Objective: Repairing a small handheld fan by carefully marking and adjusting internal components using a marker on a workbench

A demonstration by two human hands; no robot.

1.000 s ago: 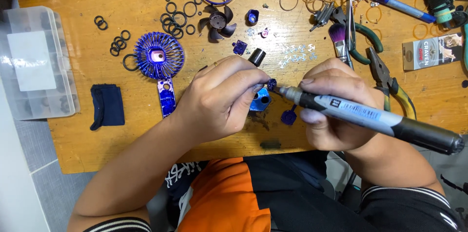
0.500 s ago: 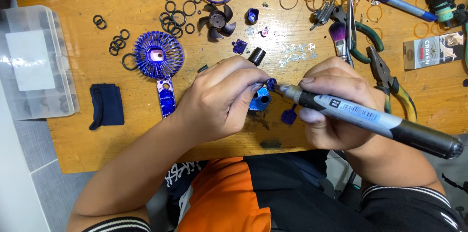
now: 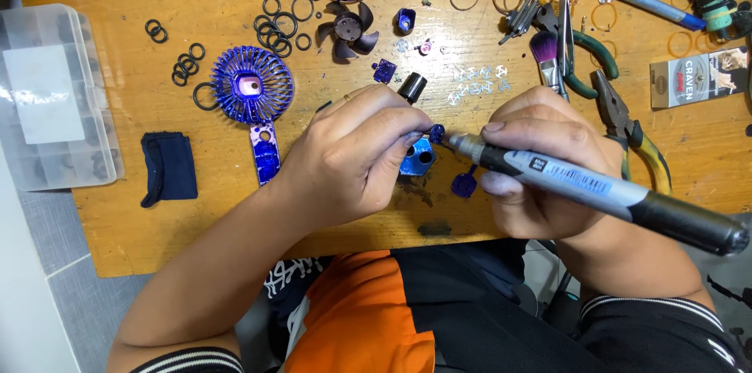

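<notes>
Hands over wooden table (image 3: pixel 117 232) | left hand (image 3: pixel 352 157) pinches small blue part (image 3: pixel 436 133) | right hand (image 3: pixel 540 165) grips marker pen (image 3: pixel 595 189), tip touching part

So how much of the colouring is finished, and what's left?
Looks done: the round fan grille, its handle piece and the hexagon piece are already blue. In hand: the left hand pinches a tiny blue part while the right hand holds the marker tip against it. Possibly left: the dark fan blade and small clear pieces show no blue.
</notes>
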